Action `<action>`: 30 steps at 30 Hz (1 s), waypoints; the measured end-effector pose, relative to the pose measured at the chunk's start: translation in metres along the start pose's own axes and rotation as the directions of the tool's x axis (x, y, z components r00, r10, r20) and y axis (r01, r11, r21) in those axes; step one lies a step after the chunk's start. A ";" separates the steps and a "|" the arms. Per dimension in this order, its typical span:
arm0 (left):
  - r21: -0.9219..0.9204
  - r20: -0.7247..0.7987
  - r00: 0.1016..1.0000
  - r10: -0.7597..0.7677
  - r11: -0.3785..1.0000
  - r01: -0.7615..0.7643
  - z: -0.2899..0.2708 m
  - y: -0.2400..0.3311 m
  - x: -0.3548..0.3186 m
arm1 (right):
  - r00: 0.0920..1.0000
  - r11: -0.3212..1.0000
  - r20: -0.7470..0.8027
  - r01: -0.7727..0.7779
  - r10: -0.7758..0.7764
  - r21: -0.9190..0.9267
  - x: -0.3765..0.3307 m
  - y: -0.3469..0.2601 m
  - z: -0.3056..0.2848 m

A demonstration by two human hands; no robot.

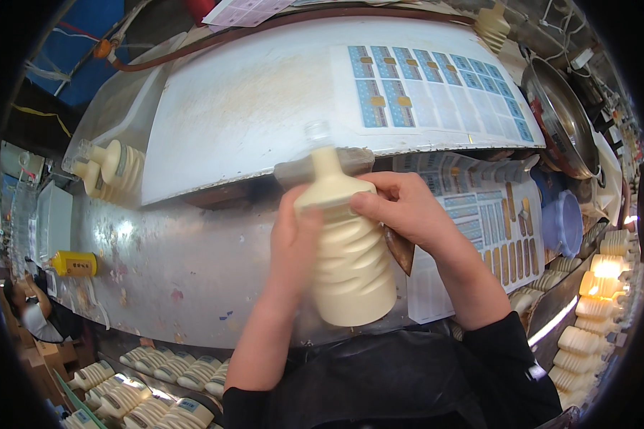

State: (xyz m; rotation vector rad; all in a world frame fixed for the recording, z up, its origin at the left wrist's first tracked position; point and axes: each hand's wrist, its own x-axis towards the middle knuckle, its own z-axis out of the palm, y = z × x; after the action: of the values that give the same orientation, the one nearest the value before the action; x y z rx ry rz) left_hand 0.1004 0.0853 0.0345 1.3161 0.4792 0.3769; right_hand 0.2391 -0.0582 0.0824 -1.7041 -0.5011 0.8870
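A cream-coloured plastic bottle (356,282) with spiral grooves stands before me, its neck pointing away and topped by a clear, blurred end (318,133). My left hand (295,236), smeared by motion, wraps its left side. At the bottle's right shoulder, my right hand (408,207) is closed, thumb pressed on a pale band there. A brown pointed blade-like tool (399,250) shows under my right palm; whether the fingers hold it I cannot tell. Behind the neck lies a greyish-brown pad (354,159) on the edge of the white board (243,107).
Blue label sheets (447,96) lie on the white board, with more label sheets (479,229) to the right. Grooved bottles (111,168) lie at left; rows of labelled bottles (172,366) stand below the bench. A yellow container (75,264), a purple basin (562,223) and a metal pan (565,118) sit around.
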 end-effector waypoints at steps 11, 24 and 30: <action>-0.065 0.056 0.998 0.030 0.998 -0.027 -0.003 -0.003 0.002 | 0.999 0.998 0.003 0.051 -0.051 0.041 -0.001 0.003 0.001; -0.204 0.035 0.998 -0.046 0.978 0.052 0.002 -0.001 -0.003 | 1.000 0.997 0.010 0.013 -0.014 0.080 -0.003 0.000 0.003; 0.000 0.073 0.995 0.073 0.997 -0.073 -0.002 -0.007 0.000 | 0.999 0.995 0.007 0.043 -0.044 0.088 -0.002 0.005 0.003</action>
State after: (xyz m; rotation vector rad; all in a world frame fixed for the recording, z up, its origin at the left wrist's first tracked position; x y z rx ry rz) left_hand 0.0994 0.0857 0.0268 1.3478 0.3711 0.3879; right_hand 0.2350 -0.0589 0.0778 -1.6042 -0.4969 0.8735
